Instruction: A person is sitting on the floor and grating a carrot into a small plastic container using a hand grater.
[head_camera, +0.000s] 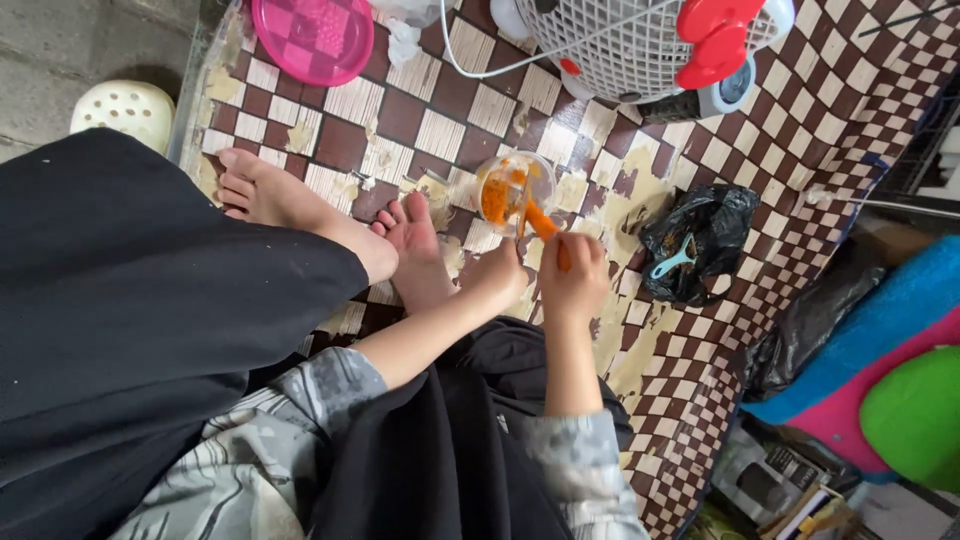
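The fingers of the right hand (573, 270) are closed around an orange carrot (545, 228), while the fingers of the left hand (503, 272) are curled shut around a thin tool whose kind cannot be told, held against the carrot. Just beyond both hands, a clear round bowl (513, 189) of orange carrot pieces is seen on the brown-and-cream checkered floor mat (420, 120), beside two bare feet (300, 205). A black plastic bag (700, 240) holding a light blue peeler (672, 260) lies to the right, and a pink lid (312, 38) and a white fan (650, 40) are placed further off.
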